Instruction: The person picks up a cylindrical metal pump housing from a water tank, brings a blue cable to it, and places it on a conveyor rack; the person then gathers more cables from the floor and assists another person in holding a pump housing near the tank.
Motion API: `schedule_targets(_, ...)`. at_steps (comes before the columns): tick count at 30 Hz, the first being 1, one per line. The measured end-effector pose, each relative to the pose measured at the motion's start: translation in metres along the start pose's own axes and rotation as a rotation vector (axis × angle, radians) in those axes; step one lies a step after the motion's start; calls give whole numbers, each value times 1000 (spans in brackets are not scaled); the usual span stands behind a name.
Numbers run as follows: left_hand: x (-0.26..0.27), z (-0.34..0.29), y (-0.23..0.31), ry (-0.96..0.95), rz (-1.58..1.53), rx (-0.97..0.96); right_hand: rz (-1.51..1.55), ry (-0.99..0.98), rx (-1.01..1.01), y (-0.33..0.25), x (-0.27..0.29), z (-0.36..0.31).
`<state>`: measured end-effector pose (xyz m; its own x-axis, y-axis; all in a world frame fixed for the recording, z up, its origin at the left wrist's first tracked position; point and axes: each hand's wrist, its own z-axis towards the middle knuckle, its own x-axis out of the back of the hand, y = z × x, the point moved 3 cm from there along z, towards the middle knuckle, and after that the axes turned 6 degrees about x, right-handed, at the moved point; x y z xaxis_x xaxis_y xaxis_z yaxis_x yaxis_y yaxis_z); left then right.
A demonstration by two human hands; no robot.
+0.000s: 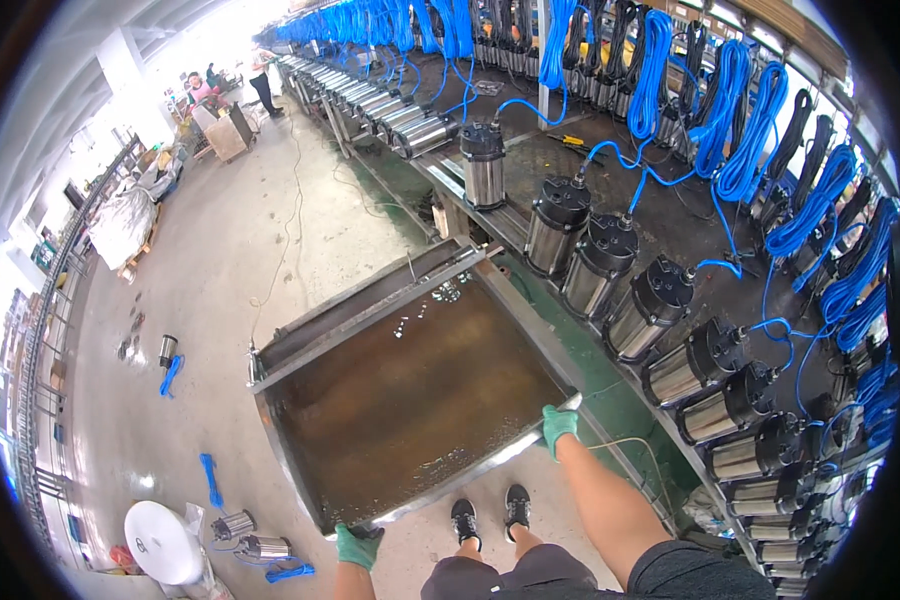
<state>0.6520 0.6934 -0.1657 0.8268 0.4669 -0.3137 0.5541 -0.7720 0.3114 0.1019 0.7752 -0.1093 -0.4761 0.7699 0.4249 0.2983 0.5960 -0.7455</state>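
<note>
Brown water [420, 375] is held in a wide metal tank [390, 308], which is set just ahead of the shoes [517, 505]. The tank's near right corner is held by the gloved right hand [559, 428], its fingers bent over the edge. The near left corner is touched by the gloved left hand [358, 545]; its fingers are partly hidden, so how tightly they are closed cannot be told. The hands are set far apart, perhaps so both corners can be kept steady. The right arm [610, 505] is stretched out toward the tank; little of the left arm [353, 582] is shown. To the tank's right, shiny pumps [600, 265] are lined up, likely to be within easy reach.
</note>
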Motion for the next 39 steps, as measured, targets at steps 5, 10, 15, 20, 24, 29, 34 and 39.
schedule_targets(5, 8, -12, -52, 19, -19, 70, 131, -26, -53, 102, 34, 64)
schedule_targets(10, 62, 3, -76, -15, -64, 73, -39, -49, 34, 74, 52, 19)
schedule_targets(15, 106, 28, -112, -153, -78, 91, 160, -115, -48, 131, 73, 52)
schedule_targets(20, 142, 8, -115, -137, -58, 41, 244, -108, -138, 103, 71, -11)
schedule_targets(24, 139, -3, -140, -92, -88, 148, 259, -3, -108, 114, 117, -29)
schedule_targets(29, 152, -26, -149, -77, -17, 113, 274, -70, -181, 138, 131, -33)
schedule_targets(34, 146, -54, -162, -64, -4, 170, 306, -40, -138, 136, 141, -43)
schedule_targets(39, 99, -111, -157, -24, -29, 121, 291, -83, -191, 153, 136, -23)
